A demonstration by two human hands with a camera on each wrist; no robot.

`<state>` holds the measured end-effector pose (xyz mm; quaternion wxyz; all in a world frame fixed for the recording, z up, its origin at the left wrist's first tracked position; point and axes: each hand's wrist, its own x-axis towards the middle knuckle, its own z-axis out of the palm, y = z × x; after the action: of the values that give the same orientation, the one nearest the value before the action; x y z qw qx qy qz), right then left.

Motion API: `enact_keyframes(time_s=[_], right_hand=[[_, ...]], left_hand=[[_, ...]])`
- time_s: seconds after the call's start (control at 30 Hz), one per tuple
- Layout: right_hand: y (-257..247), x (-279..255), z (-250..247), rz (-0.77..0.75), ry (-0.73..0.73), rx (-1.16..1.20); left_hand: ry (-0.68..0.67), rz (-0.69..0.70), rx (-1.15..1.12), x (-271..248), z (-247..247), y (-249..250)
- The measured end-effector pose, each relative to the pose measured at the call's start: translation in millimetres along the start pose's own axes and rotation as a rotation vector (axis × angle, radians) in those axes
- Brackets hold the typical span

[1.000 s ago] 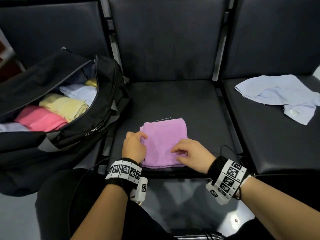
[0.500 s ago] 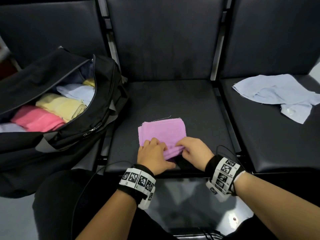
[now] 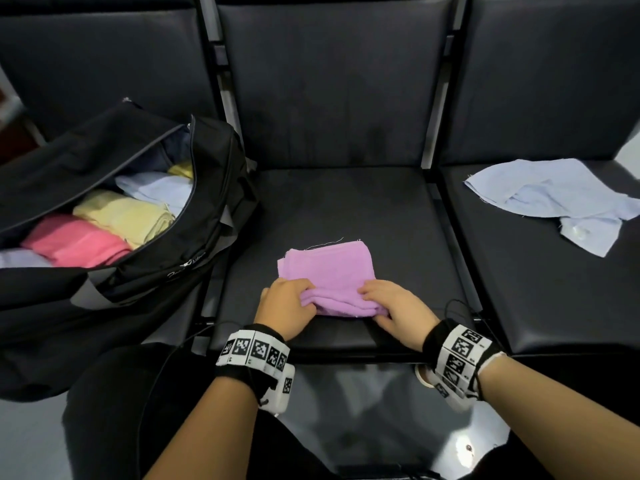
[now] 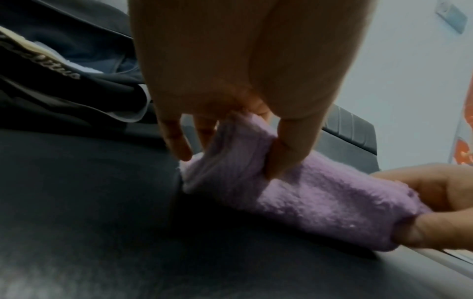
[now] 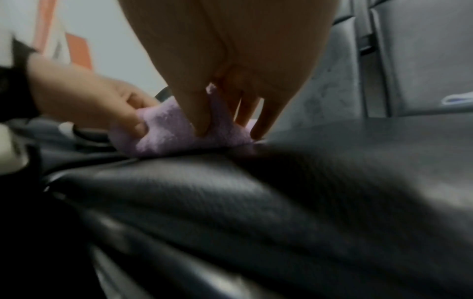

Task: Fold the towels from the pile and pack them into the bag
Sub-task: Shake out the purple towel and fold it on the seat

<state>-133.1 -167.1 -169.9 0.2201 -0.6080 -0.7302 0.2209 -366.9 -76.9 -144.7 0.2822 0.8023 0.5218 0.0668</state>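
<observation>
A folded purple towel point(image 3: 329, 268) lies on the middle black seat point(image 3: 346, 209). Its near edge is rolled up into a thick fold. My left hand point(image 3: 294, 299) grips the left end of that roll, thumb under and fingers over, as the left wrist view shows on the purple towel point(image 4: 281, 194). My right hand point(image 3: 381, 303) pinches the right end of the same roll, seen on the purple towel point(image 5: 174, 131) in the right wrist view. The open black bag point(image 3: 194, 258) sits on the left seat, holding pink, yellow and pale blue folded towels. A loose light blue towel point(image 3: 554, 199) lies on the right seat.
Dark seat backs point(image 3: 329, 81) rise behind all three seats. Metal frame bars point(image 3: 440, 202) separate the seats. A glossy floor point(image 3: 381, 427) lies below my forearms, and my dark-clothed knee point(image 3: 121, 410) is at lower left.
Both hands moved from the towel's sides to its near edge, took hold of it and rolled it away from me, so the towel now looks shorter.
</observation>
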Motion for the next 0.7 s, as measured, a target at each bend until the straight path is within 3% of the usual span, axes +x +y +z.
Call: enact_keyframes(time_s=[0.1,0.33,0.53,0.7], right_hand=[[0,9,-5,0.164,0.033,0.160],[8,19,-17,0.350,0.160,0.249],[19,15,-16,0.427,0.229,0.301],[25,19,-12,0.492,0.248,0.311]], left_hand=[[-0.005,-0.049,-0.039,3,-5,-7],[0.079,-0.077,-0.455,8,-7,-20],[0.083,-0.051,-0.511,10,1,-18],[0.119,-0.101,-0.407,14,7,-17]])
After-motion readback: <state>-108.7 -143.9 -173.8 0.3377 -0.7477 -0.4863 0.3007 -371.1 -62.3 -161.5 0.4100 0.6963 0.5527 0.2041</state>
